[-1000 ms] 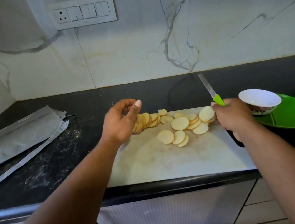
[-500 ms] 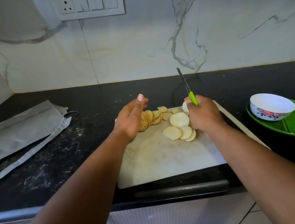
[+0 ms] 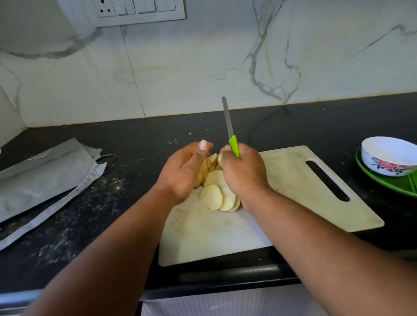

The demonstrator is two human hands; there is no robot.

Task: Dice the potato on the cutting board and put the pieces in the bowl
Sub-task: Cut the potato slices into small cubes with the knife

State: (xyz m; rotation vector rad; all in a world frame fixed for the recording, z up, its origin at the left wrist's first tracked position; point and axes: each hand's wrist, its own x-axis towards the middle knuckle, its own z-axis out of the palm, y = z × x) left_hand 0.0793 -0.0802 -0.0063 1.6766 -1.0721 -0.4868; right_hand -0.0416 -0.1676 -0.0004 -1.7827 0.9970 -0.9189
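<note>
Meanwhile, w/ your right hand (image 3: 245, 172) gripping the knife (image 3: 231, 137) blade-up and left hand (image 3: 181, 173) loosely cupping potato slices (image 3: 217, 195) mid-cutting board (image 3: 302, 183), the blade could nick you.

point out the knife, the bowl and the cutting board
knife (image 3: 228, 118), head view, on the blade
bowl (image 3: 391, 154), head view, on the white inside
cutting board (image 3: 298, 192), head view, on bare surface near the handle slot

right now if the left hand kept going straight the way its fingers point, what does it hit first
Most likely the right hand, which grips the knife. The left hand points rightward across the potato slices, and the two hands are nearly touching, though depth is hard to judge.
</note>
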